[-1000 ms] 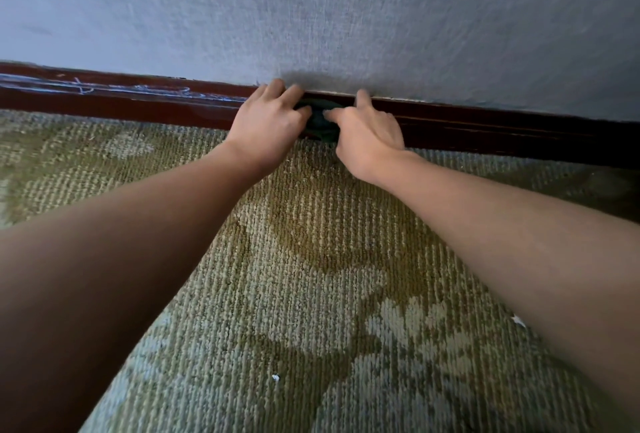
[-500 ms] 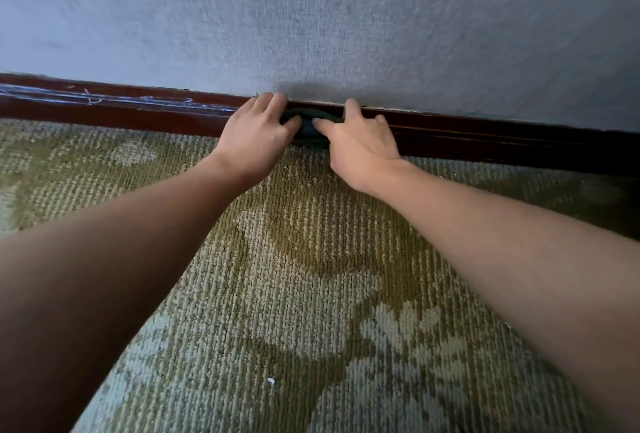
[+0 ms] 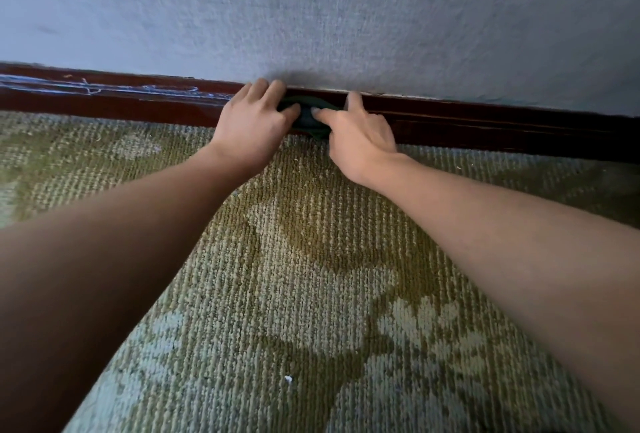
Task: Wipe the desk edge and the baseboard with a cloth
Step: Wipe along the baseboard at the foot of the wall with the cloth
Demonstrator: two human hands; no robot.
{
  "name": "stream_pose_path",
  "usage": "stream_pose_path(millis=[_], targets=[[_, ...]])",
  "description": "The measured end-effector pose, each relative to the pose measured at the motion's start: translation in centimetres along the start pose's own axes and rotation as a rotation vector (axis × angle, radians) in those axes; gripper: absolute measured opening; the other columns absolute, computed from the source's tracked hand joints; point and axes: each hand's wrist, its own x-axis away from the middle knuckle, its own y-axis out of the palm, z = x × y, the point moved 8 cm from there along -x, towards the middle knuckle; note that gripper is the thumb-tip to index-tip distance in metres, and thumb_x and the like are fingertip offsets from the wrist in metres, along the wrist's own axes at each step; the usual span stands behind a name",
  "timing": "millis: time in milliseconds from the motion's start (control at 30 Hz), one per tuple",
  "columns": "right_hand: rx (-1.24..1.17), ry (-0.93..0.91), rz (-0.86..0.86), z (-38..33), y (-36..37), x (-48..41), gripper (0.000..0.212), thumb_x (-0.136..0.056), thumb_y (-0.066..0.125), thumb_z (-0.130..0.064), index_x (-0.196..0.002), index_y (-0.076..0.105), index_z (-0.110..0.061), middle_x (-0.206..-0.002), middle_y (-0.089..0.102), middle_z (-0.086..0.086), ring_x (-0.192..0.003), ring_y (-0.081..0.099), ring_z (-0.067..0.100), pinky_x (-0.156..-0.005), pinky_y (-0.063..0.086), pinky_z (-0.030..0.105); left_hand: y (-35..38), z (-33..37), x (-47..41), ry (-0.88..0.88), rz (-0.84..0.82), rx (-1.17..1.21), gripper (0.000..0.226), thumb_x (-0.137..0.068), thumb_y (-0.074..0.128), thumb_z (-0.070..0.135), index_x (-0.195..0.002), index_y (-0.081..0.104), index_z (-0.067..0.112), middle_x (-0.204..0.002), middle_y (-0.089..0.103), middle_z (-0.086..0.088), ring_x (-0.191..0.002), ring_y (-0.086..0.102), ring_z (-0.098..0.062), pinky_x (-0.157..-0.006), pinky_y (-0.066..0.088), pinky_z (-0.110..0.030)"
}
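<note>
Hands creep slightly left along dark red-brown wooden baseboard (image 3: 485,124) over last second, nearing blue-white scuff marks (image 3: 138,89); wiping stroke under way, marked stretch not yet reached. Left hand (image 3: 252,124) curls over dark green bunched cloth (image 3: 306,119), pressing it on baseboard face. Right hand (image 3: 360,145) pinches cloth's other end, index finger straight along top ledge. Count: two hands, one cloth, one baseboard. Desk edge out of view.
</note>
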Motion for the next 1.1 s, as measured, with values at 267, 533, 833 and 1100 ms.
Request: stream_pose_path(millis=[267,533,833,1100], targets=[[0.071,-0.078,-0.042,-1.5,0.9,0.5,0.05,-0.094,0.041,-0.008,-0.137,0.038,-0.033,-0.122,0.038,0.014,-0.079,0.053,0.033,-0.087,0.037,0.04,0.8,-0.6,1.7,-0.043,-0.098,0.007,0.031,-0.08,0.057,-0.004,-0.11,0.062,-0.003,-0.102,0.055,-0.028,-0.097,0.051,-0.04,-0.081,0.041,-0.047],[0.07,-0.09,0.044,-2.1,-0.3,0.4,0.056,-0.093,0.045,-0.007,-0.14,0.032,-0.033,-0.126,0.036,0.016,-0.067,0.044,0.029,-0.092,0.036,0.042,-1.1,-1.4,1.8,-0.056,-0.02,0.022,0.03,-0.075,0.061,-0.007,-0.105,0.065,-0.005,-0.091,0.056,-0.032,-0.085,0.055,-0.045,-0.069,0.047,-0.049],[-0.004,0.002,0.013,-1.7,0.3,-1.0,0.055,-0.093,0.038,-0.003,-0.138,0.035,-0.035,-0.125,0.04,0.015,-0.094,0.052,0.039,-0.098,0.032,0.043,0.9,-2.6,0.7,-0.147,-0.071,0.036,0.034,-0.084,0.052,-0.003,-0.115,0.062,0.003,-0.105,0.052,-0.024,-0.102,0.046,-0.038,-0.085,0.037,-0.048],[-0.017,-0.023,-0.003,-2.2,0.2,-0.9,0.054,-0.092,0.044,-0.003,-0.135,0.04,-0.034,-0.124,0.038,0.013,-0.096,0.053,0.038,-0.079,0.035,0.038,1.5,-2.6,0.7,-0.173,-0.116,0.046,0.035,-0.084,0.051,-0.002,-0.117,0.06,0.004,-0.112,0.051,-0.022,-0.106,0.045,-0.037,-0.089,0.035,-0.044]])
